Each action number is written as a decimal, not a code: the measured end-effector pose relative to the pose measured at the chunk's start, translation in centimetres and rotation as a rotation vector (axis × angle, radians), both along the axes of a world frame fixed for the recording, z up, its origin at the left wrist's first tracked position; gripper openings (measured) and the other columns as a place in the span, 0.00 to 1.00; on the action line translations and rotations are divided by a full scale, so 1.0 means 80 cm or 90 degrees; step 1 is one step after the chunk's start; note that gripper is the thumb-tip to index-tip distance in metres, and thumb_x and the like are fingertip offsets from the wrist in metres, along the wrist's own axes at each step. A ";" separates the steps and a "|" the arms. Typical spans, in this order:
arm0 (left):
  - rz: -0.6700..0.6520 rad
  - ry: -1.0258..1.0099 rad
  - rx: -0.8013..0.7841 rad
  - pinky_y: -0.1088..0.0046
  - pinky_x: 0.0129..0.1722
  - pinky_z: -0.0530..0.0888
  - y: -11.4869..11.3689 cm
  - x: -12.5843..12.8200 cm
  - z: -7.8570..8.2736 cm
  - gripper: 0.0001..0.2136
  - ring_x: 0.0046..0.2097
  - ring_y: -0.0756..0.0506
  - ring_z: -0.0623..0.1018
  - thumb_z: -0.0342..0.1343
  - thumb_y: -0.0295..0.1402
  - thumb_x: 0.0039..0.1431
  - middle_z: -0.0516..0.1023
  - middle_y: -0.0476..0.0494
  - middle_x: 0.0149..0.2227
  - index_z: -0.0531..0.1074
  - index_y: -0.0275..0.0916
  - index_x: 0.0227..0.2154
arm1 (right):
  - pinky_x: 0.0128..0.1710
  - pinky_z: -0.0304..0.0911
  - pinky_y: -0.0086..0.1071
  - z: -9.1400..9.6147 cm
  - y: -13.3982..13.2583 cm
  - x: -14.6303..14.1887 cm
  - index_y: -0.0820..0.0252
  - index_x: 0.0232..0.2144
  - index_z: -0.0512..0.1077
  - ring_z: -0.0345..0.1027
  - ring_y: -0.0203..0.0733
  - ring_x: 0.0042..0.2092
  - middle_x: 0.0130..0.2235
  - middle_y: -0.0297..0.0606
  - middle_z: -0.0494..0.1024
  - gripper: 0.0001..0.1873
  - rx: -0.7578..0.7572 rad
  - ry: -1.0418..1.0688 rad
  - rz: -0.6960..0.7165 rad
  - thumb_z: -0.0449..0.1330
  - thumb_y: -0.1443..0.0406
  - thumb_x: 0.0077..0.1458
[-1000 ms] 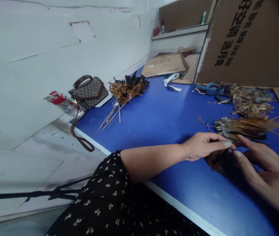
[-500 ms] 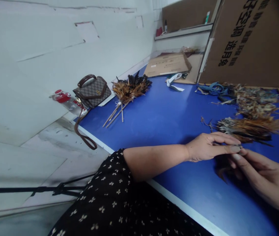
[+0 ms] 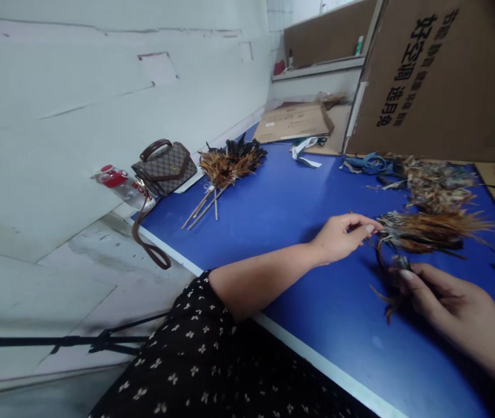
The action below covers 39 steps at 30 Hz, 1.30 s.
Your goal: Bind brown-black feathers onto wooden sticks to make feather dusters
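My left hand (image 3: pixel 342 237) reaches over the blue table (image 3: pixel 300 209), its fingers pinched at the near end of a loose pile of brown and orange feathers (image 3: pixel 433 229). My right hand (image 3: pixel 443 302) lies lower right with its fingers closed on a small dark bunch of feathers (image 3: pixel 390 284), whose tips hang down toward me. The two hands are a short way apart.
A finished bundle of feathers on thin sticks (image 3: pixel 223 171) lies at the far left edge beside a brown handbag (image 3: pixel 165 168) and a red-capped bottle (image 3: pixel 119 183). More feather scraps (image 3: pixel 437 183) and blue straps (image 3: pixel 367 164) lie before a large cardboard box (image 3: pixel 439 75). A flat carton (image 3: pixel 293 121) lies behind.
My hands have come apart: the left moved up to the feather pile, the right stayed low with the small dark bunch. The view tilted slightly.
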<state>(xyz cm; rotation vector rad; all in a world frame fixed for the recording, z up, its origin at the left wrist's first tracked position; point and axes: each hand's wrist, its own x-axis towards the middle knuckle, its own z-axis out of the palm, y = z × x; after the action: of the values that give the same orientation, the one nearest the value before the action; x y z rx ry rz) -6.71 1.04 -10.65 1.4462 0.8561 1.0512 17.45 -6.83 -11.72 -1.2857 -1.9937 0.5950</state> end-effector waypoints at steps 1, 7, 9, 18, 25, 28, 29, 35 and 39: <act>-0.017 0.055 0.060 0.63 0.58 0.76 0.006 -0.007 0.007 0.13 0.53 0.45 0.80 0.58 0.37 0.75 0.84 0.37 0.53 0.83 0.37 0.52 | 0.33 0.70 0.27 -0.001 0.001 0.002 0.57 0.37 0.78 0.75 0.39 0.31 0.31 0.35 0.81 0.26 -0.001 0.002 0.006 0.60 0.42 0.69; 0.064 0.578 0.340 0.54 0.74 0.65 0.056 -0.128 0.061 0.17 0.70 0.36 0.71 0.63 0.34 0.72 0.76 0.32 0.66 0.81 0.39 0.60 | 0.32 0.68 0.27 -0.012 0.006 0.016 0.56 0.37 0.78 0.74 0.39 0.31 0.31 0.33 0.79 0.25 0.004 -0.016 0.003 0.61 0.42 0.68; 0.267 0.737 0.276 0.52 0.76 0.62 0.067 -0.200 0.071 0.21 0.73 0.34 0.66 0.62 0.36 0.73 0.70 0.29 0.71 0.76 0.36 0.65 | 0.31 0.69 0.27 -0.014 0.007 0.017 0.55 0.38 0.78 0.75 0.40 0.31 0.32 0.33 0.80 0.24 0.007 -0.023 0.000 0.61 0.42 0.68; 0.640 0.973 -0.289 0.44 0.72 0.66 0.041 -0.472 0.048 0.51 0.76 0.22 0.63 0.66 0.62 0.61 0.62 0.14 0.74 0.58 0.28 0.73 | 0.30 0.70 0.27 -0.021 0.011 0.011 0.54 0.36 0.77 0.78 0.40 0.32 0.34 0.33 0.83 0.21 0.029 -0.028 0.004 0.62 0.45 0.67; 0.566 0.983 -0.228 0.55 0.66 0.74 0.042 -0.481 0.027 0.26 0.68 0.29 0.77 0.58 0.44 0.74 0.76 0.22 0.66 0.72 0.30 0.65 | 0.31 0.70 0.27 -0.025 0.013 0.018 0.54 0.37 0.78 0.78 0.41 0.33 0.35 0.33 0.84 0.21 0.026 -0.053 -0.006 0.62 0.45 0.67; 0.524 0.986 -0.198 0.61 0.61 0.76 0.051 -0.454 0.028 0.21 0.62 0.32 0.82 0.60 0.30 0.69 0.80 0.21 0.61 0.74 0.26 0.61 | 0.30 0.70 0.27 -0.021 0.011 0.014 0.55 0.37 0.79 0.78 0.41 0.31 0.34 0.34 0.83 0.23 0.026 -0.044 -0.014 0.62 0.43 0.66; 0.509 0.987 -0.188 0.62 0.60 0.77 0.053 -0.443 0.029 0.21 0.61 0.31 0.82 0.61 0.27 0.67 0.80 0.20 0.60 0.75 0.25 0.60 | 0.30 0.71 0.28 -0.019 0.011 0.012 0.55 0.37 0.79 0.78 0.41 0.31 0.33 0.34 0.83 0.23 0.028 -0.039 -0.016 0.62 0.42 0.66; 0.393 0.965 -0.077 0.65 0.59 0.76 0.041 -0.363 0.036 0.23 0.60 0.33 0.82 0.59 0.21 0.65 0.79 0.22 0.60 0.74 0.27 0.62 | 0.29 0.70 0.28 -0.010 0.008 0.006 0.55 0.38 0.81 0.76 0.40 0.28 0.31 0.33 0.82 0.24 0.056 -0.033 0.005 0.62 0.42 0.66; 0.304 0.924 0.015 0.67 0.62 0.75 0.006 -0.302 0.035 0.25 0.59 0.37 0.82 0.53 0.21 0.68 0.79 0.29 0.58 0.72 0.35 0.66 | 0.28 0.70 0.28 -0.010 0.009 0.009 0.55 0.38 0.82 0.76 0.39 0.27 0.29 0.32 0.82 0.23 0.086 -0.036 0.013 0.61 0.43 0.67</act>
<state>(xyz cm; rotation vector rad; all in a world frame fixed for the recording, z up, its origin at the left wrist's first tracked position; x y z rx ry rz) -30.89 1.49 -7.84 2.0041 2.2705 0.1258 18.20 -6.09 -12.48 -1.2141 -2.0586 0.4296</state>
